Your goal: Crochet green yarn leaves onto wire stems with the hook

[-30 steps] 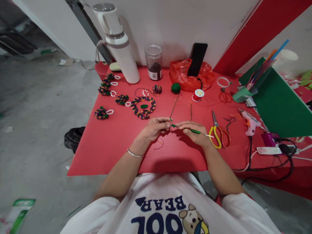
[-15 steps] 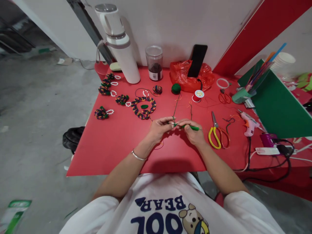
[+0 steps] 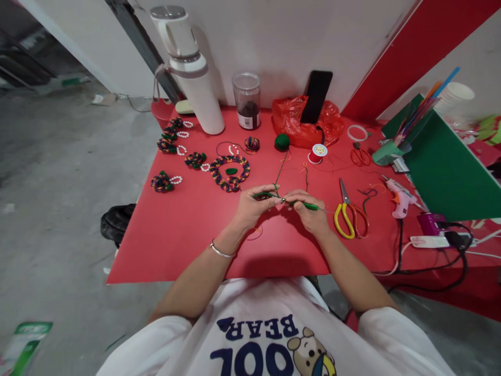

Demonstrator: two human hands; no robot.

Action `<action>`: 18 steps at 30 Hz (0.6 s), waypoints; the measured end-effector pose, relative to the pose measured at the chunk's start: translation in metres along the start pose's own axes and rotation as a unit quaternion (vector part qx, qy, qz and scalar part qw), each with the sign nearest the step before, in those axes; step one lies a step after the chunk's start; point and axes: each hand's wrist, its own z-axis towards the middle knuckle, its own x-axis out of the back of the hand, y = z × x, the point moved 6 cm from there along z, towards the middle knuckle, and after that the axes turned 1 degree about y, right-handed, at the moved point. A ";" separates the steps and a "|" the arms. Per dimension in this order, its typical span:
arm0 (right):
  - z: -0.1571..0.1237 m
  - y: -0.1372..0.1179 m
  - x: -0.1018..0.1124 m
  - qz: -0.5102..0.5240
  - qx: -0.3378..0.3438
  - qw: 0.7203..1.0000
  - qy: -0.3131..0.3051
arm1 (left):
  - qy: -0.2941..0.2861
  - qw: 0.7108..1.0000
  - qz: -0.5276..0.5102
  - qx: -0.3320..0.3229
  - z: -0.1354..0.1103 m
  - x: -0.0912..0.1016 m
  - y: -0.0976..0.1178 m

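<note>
My right hand (image 3: 309,209) is closed around a crochet hook with a green handle (image 3: 311,207), its metal tip pointing left. Opposite it, my left hand (image 3: 254,206) pinches green yarn (image 3: 277,186) that loops over its fingers and meets the hook tip. From there the strand runs up to a dark green yarn ball (image 3: 282,141). The stitches between the fingertips are too small to make out. To the left lies a multicoloured crocheted strip (image 3: 219,183) curled in a ring, with a small green crocheted leaf (image 3: 231,171) inside it.
Yellow-and-red-handled scissors (image 3: 345,219) and a pink glue gun (image 3: 401,198) lie at right. Several crocheted pieces with bead loops (image 3: 162,182) are at left. Along the back stand a white tumbler (image 3: 203,99), a jar (image 3: 247,104) and a phone (image 3: 316,96) against a red bag (image 3: 287,122).
The hook tip has shifted slightly right, and more green yarn shows along my left fingers. Both hands keep nearly the same place, still holding hook and yarn.
</note>
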 end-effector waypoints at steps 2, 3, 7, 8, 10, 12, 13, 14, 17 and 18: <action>-0.002 0.008 0.000 0.046 -0.015 0.999 0.009 | -0.003 1.000 -0.003 -0.003 0.000 0.000 0.000; -0.003 0.012 0.000 0.066 -0.025 0.997 0.015 | -0.006 1.000 -0.011 0.001 0.000 -0.001 0.000; -0.004 0.023 0.000 0.093 -0.068 0.993 0.021 | -0.002 0.998 -0.062 0.029 0.001 -0.002 -0.002; -0.004 0.024 0.000 0.092 -0.074 0.993 0.019 | 0.001 0.997 -0.067 0.035 0.002 -0.002 -0.002; -0.003 0.024 0.000 0.096 -0.085 0.992 0.016 | 0.004 0.997 -0.067 0.043 0.003 -0.001 -0.002; -0.002 0.024 -0.001 0.117 -0.099 0.988 0.017 | -0.004 0.996 -0.073 0.057 0.003 -0.001 -0.003; -0.002 0.024 -0.001 0.131 -0.107 0.985 0.022 | -0.010 0.995 -0.079 0.068 0.003 -0.001 -0.005; -0.002 0.024 -0.001 0.147 -0.114 0.982 0.030 | -0.014 0.993 -0.086 0.079 0.003 -0.001 -0.006; -0.001 0.026 0.000 0.184 -0.125 0.973 0.054 | -0.021 0.990 -0.096 0.099 0.003 -0.001 -0.010; -0.001 0.027 0.000 0.190 -0.125 0.972 0.057 | -0.021 0.991 -0.093 0.095 0.003 -0.001 -0.010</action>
